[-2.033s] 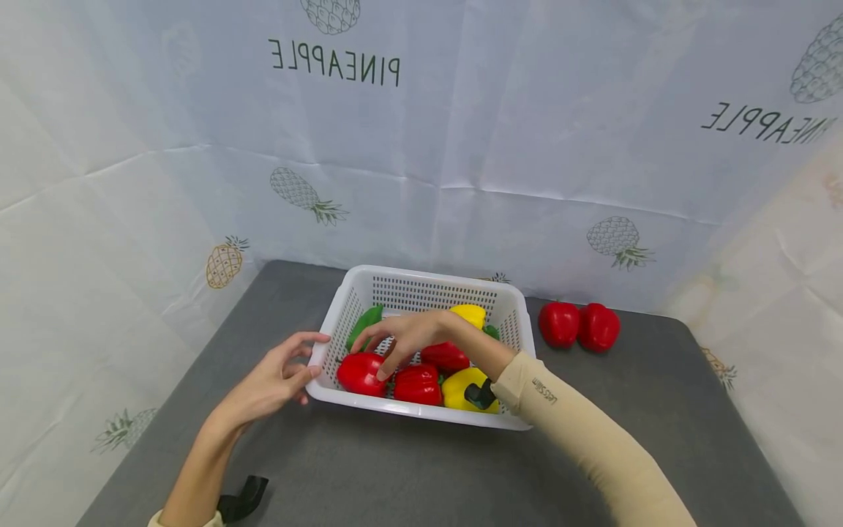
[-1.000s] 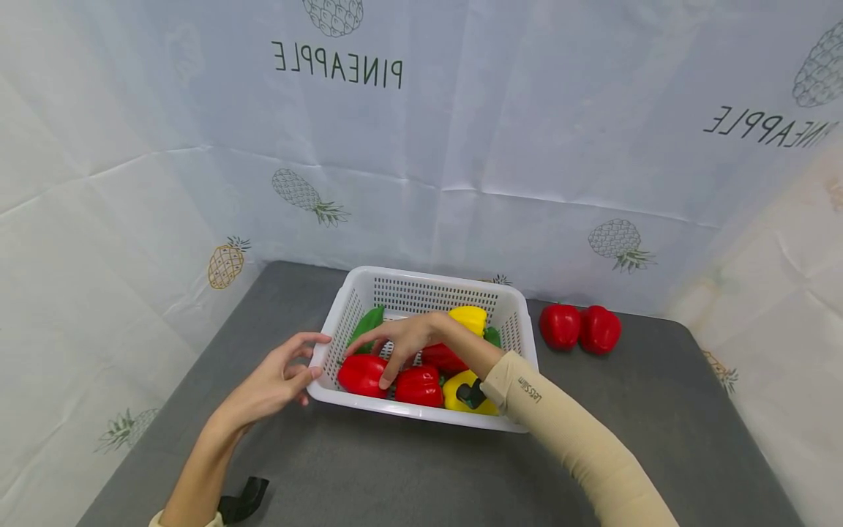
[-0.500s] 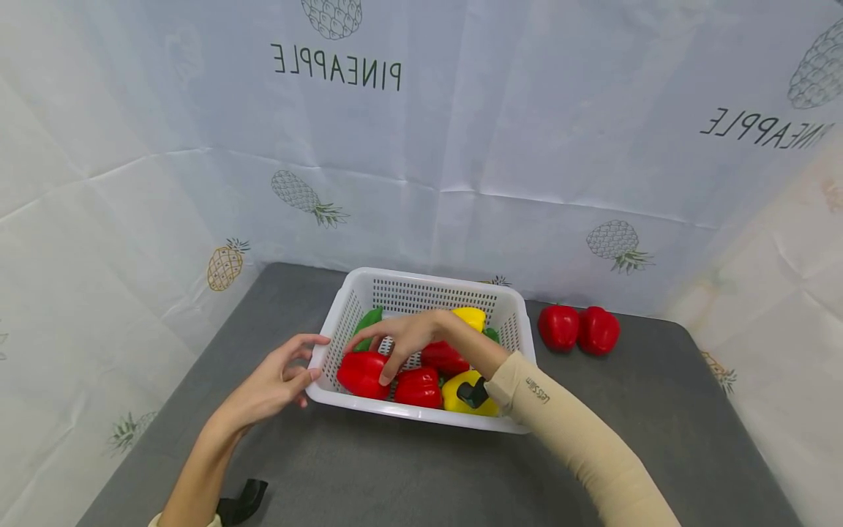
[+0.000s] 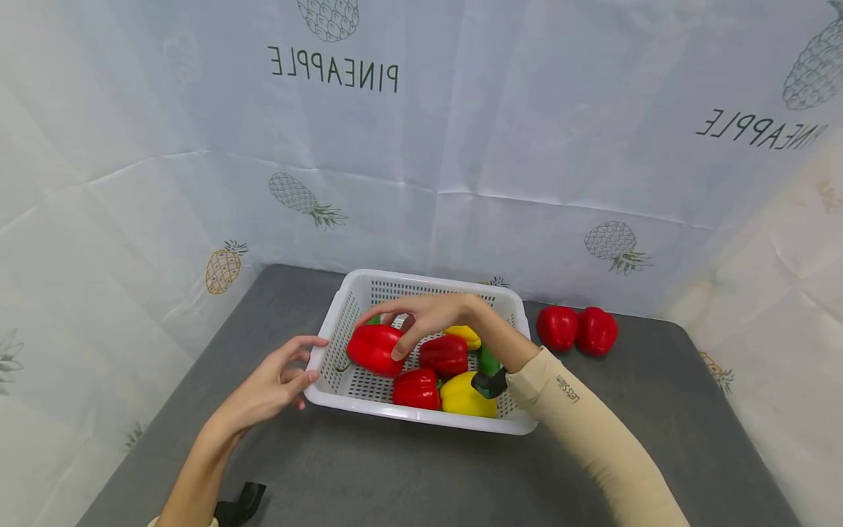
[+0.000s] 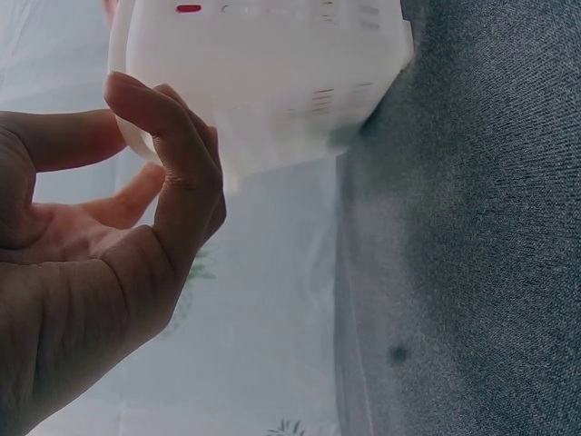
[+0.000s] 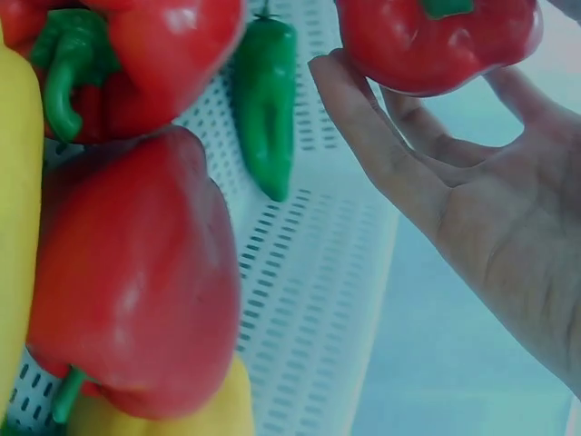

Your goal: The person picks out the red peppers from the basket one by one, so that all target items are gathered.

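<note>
A white perforated plastic basket (image 4: 395, 411) stands on the dark table, with several bell peppers in it. My left hand (image 4: 276, 377) grips the rim at its left end, and in the left wrist view the thumb and fingers bend about the basket's edge (image 5: 245, 91). Between thumb and fingers, my right hand (image 4: 431, 313) holds a glossy red bell pepper (image 4: 373, 350), raised off the basket floor. Its green stem end shows in the right wrist view, where the hand (image 6: 508, 209) cups it from below in that picture.
Inside the basket lie a red bell pepper (image 4: 417, 389), a darker red one (image 4: 444, 356), a yellow one (image 4: 467, 397), another yellow one (image 4: 465, 336) and a green chili pepper (image 6: 266, 104). Two red bell peppers (image 4: 557, 328) sit right of the basket. A pineapple-print curtain (image 4: 421, 146) hangs behind.
My right hand has taken hold of the red bell pepper in the front left corner and lifted it up and slightly right. The left hand stays on the rim.
</note>
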Demonstrator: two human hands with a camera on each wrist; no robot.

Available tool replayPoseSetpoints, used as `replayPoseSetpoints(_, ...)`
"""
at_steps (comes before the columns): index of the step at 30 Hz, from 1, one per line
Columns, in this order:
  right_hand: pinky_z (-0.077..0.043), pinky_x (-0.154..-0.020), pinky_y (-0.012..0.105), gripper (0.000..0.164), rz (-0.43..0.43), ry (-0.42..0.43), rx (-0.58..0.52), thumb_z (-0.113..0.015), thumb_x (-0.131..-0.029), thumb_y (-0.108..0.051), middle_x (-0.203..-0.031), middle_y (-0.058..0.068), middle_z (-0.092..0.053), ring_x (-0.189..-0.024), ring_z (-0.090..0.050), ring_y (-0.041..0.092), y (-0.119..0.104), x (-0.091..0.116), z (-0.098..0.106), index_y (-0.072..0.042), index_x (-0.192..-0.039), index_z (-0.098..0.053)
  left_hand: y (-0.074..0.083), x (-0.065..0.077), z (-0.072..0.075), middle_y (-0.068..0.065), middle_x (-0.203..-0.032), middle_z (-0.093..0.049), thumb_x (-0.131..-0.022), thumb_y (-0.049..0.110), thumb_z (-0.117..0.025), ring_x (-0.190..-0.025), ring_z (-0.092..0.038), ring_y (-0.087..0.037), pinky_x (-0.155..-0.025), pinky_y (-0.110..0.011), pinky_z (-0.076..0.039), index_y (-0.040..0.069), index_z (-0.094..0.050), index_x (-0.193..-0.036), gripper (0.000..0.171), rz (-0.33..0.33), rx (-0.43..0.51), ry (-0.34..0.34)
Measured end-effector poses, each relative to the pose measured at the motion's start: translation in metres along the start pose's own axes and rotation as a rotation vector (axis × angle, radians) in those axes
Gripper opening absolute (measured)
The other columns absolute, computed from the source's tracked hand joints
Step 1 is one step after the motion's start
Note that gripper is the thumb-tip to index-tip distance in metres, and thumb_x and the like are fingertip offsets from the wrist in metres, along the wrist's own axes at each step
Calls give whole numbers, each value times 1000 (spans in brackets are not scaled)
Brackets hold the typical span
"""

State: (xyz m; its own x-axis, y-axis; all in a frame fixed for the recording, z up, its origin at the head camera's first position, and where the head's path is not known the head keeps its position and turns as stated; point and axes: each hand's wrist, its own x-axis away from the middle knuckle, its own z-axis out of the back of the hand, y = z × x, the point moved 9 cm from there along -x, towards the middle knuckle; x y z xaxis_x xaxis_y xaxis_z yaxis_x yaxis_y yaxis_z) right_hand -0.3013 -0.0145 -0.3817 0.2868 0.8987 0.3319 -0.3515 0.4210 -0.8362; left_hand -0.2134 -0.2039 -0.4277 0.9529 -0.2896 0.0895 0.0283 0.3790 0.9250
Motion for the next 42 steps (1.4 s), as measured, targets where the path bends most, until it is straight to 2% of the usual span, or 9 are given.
replayPoseSetpoints(7,-63,-101,43,91,80,20,-47,-83,-81,-10,-161,10,-51,-138,-56,29,-10,20,8,-16,-163,-43,-1,-1,0,-33,-138,-53,-104,4,-64,-76,-69,-27,-65,-36,-61,5,-41,-158,59,-13,22,-10)
replayPoseSetpoints(12,-63,-101,45,89,112,50,-51,-81,-84,-7,-162,13,-49,-140,-55,31,-17,39,12,-14,-164,-42,-1,-2,-1,-32,-139,-53,-104,3,-64,-77,-69,-24,-64,-35,-60,5,-39,-160,61,-14,30,-10)
replayPoseSetpoints(18,-64,-101,46,84,129,105,-48,-77,-87,-11,-164,12,-49,-141,-55,32,-21,63,16,-16,-164,-43,0,-1,0,-33,-136,-55,-104,2,-64,-77,-69,-20,-63,-35,-60,4,-39,-159,60,-30,35,-9)
replayPoseSetpoints(27,-62,-104,47,74,236,258,-96,-77,-91,-9,-159,18,-55,-136,-60,35,-14,106,27,-7,-159,-49,2,-2,1,-35,-135,-56,-105,1,-63,-79,-69,-15,-62,-36,-60,2,-40,-159,59,-48,27,-10)
replayPoseSetpoints(34,-64,-100,43,68,230,402,-116,-76,-91,-12,-155,19,-57,-132,-63,32,0,135,34,-6,-155,-52,0,-3,2,-36,-137,-56,-105,1,-62,-82,-71,-17,-63,-37,-61,3,-41,-158,57,-26,9,-5)
replayPoseSetpoints(42,-66,-96,42,62,244,569,-88,-75,-90,-4,-145,5,-63,-127,-66,27,10,173,36,-5,-148,-54,1,-3,1,-34,-137,-56,-104,1,-63,-79,-70,-20,-62,-35,-59,3,-39,-160,60,-35,27,-13)
